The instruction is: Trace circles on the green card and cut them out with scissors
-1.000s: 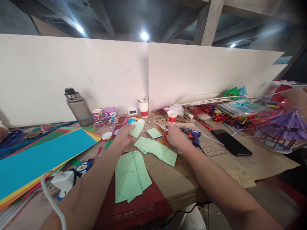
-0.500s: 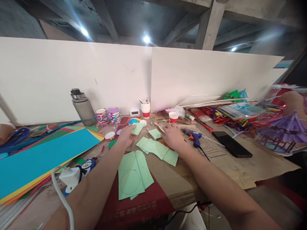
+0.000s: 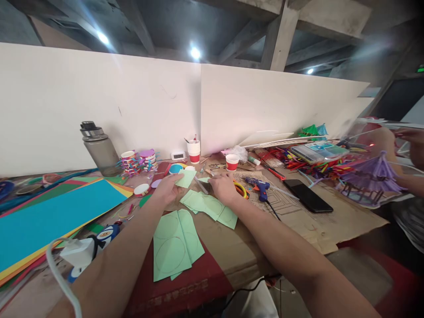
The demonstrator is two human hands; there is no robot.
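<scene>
My left hand [image 3: 166,187] pinches a small light green paper piece [image 3: 187,178] above the table. Across from it, my right hand [image 3: 223,187] is closed around scissors; a yellow handle [image 3: 244,190] shows to its right, and what look like grey blades [image 3: 202,185] point left. The fingers partly hide the scissors and another green piece behind them. Below the hands lies an overlapping row of green pieces [image 3: 212,206] with drawn circles. Nearer to me, larger green sheets [image 3: 172,247] with pencilled circles rest on the red board.
A blue glue gun [image 3: 263,191] and black phone [image 3: 308,195] lie to the right. Paper cups [image 3: 232,162], a grey bottle [image 3: 101,148] and coloured paper [image 3: 62,221] surround the work. A purple paper umbrella [image 3: 374,174] stands near another person's arm [image 3: 384,145].
The view has shifted slightly right. My right hand has drawn the scissors up, so their yellow handle and grey blades now show. The left hand still holds its green piece.
</scene>
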